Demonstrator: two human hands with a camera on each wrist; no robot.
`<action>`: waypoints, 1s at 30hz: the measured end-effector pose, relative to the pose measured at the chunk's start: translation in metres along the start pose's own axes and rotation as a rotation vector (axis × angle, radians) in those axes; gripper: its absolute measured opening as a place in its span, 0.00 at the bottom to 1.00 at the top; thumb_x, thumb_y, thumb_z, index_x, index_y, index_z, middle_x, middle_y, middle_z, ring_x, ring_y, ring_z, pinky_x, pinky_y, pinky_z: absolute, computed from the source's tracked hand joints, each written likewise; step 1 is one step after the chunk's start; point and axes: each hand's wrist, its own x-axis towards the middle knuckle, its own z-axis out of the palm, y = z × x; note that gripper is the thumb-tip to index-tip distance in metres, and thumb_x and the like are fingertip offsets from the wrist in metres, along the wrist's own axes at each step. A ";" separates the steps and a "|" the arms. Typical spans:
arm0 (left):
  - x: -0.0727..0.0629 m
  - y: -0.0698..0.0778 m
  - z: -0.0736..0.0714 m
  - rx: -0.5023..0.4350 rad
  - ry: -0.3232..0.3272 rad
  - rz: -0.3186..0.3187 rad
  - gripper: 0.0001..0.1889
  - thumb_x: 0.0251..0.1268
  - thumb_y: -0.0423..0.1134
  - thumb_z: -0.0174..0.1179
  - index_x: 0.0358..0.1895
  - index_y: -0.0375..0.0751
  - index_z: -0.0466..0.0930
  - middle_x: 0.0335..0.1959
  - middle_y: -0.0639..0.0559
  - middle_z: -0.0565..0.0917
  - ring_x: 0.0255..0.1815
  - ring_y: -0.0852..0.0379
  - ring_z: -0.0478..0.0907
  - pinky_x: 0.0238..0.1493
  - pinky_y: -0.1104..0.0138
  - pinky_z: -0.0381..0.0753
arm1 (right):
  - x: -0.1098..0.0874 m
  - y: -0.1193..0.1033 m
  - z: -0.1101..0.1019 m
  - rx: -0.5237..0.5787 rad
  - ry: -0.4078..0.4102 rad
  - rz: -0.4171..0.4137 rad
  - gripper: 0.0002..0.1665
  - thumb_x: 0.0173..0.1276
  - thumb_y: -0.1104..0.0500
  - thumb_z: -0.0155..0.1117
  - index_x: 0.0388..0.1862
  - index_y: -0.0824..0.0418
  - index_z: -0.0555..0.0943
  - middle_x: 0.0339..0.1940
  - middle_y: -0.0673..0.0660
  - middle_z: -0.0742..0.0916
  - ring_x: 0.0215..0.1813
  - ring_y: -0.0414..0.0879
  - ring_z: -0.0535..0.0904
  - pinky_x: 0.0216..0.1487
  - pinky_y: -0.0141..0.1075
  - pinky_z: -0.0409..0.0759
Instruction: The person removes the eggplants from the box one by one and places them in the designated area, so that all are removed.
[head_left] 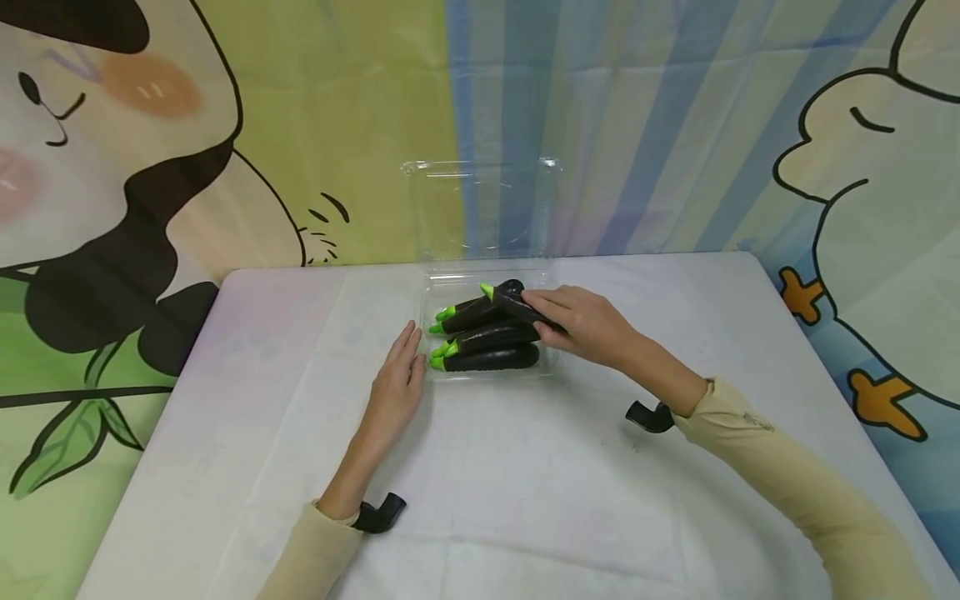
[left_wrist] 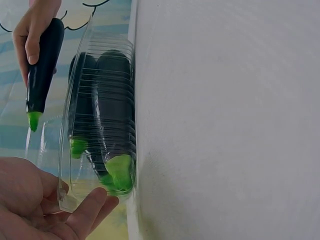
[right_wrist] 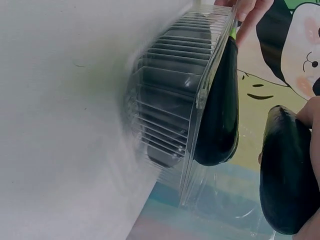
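A clear plastic clamshell box (head_left: 542, 371) stands on the table with its lid (head_left: 487, 208) raised at the back. Several dark eggplants (head_left: 491, 358) with green stem ends lie inside, stems toward the left. My right hand (head_left: 588, 325) grips one more eggplant (right_wrist: 287, 170) from above by its thick end. That eggplant is held over the others, its green tip pointing left, and the left wrist view shows it apart from the box. Along the box's left side, my left hand (head_left: 396, 387) touches the wall with extended fingers (left_wrist: 90, 209).
A white cloth covers the table (head_left: 525, 500). Behind it hangs a printed curtain (head_left: 637, 125) with cartoon figures, close to the raised lid. Black straps with camera mounts (head_left: 651, 417) sit at both wrists.
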 end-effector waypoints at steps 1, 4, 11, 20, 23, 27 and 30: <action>0.000 0.000 0.000 -0.003 -0.001 0.001 0.27 0.78 0.41 0.42 0.75 0.38 0.56 0.80 0.49 0.52 0.79 0.51 0.51 0.77 0.51 0.57 | -0.001 0.000 0.000 -0.004 0.005 0.002 0.30 0.59 0.60 0.69 0.61 0.67 0.78 0.54 0.61 0.87 0.42 0.52 0.84 0.41 0.43 0.84; 0.000 -0.001 0.000 -0.011 -0.003 0.000 0.27 0.78 0.41 0.42 0.75 0.38 0.56 0.80 0.49 0.52 0.79 0.51 0.51 0.77 0.51 0.57 | -0.005 0.001 -0.001 -0.009 0.024 0.004 0.29 0.59 0.60 0.70 0.61 0.67 0.78 0.54 0.62 0.86 0.42 0.53 0.84 0.41 0.44 0.84; 0.000 -0.002 0.001 -0.007 -0.011 -0.004 0.27 0.78 0.41 0.42 0.75 0.38 0.56 0.80 0.50 0.52 0.79 0.51 0.51 0.77 0.51 0.57 | -0.011 0.001 -0.011 -0.008 -0.004 0.062 0.28 0.62 0.60 0.67 0.63 0.64 0.77 0.56 0.62 0.85 0.48 0.55 0.85 0.48 0.49 0.84; 0.001 -0.002 0.001 -0.001 -0.015 -0.010 0.27 0.78 0.42 0.41 0.75 0.39 0.55 0.80 0.53 0.51 0.80 0.51 0.51 0.77 0.52 0.57 | -0.022 0.000 -0.020 0.059 -0.026 0.364 0.27 0.65 0.62 0.62 0.63 0.65 0.77 0.55 0.66 0.84 0.52 0.59 0.83 0.40 0.49 0.84; 0.001 -0.002 0.001 0.001 -0.015 -0.006 0.27 0.78 0.41 0.41 0.75 0.39 0.55 0.80 0.52 0.51 0.80 0.50 0.51 0.76 0.51 0.57 | -0.025 0.000 -0.021 0.081 -0.022 0.472 0.27 0.65 0.61 0.60 0.63 0.65 0.76 0.56 0.66 0.84 0.51 0.60 0.82 0.39 0.50 0.83; 0.001 -0.001 0.000 0.001 -0.010 0.000 0.27 0.78 0.41 0.42 0.75 0.37 0.55 0.80 0.49 0.52 0.79 0.50 0.51 0.76 0.50 0.57 | -0.028 0.003 -0.021 0.099 -0.014 0.545 0.29 0.64 0.61 0.57 0.64 0.65 0.75 0.57 0.66 0.84 0.51 0.60 0.82 0.39 0.49 0.81; 0.001 -0.002 0.000 0.003 -0.005 0.003 0.27 0.78 0.40 0.42 0.75 0.37 0.56 0.80 0.49 0.52 0.79 0.50 0.51 0.76 0.51 0.57 | -0.029 0.005 -0.021 0.111 -0.011 0.566 0.31 0.62 0.61 0.54 0.66 0.65 0.74 0.58 0.66 0.83 0.50 0.59 0.82 0.38 0.47 0.79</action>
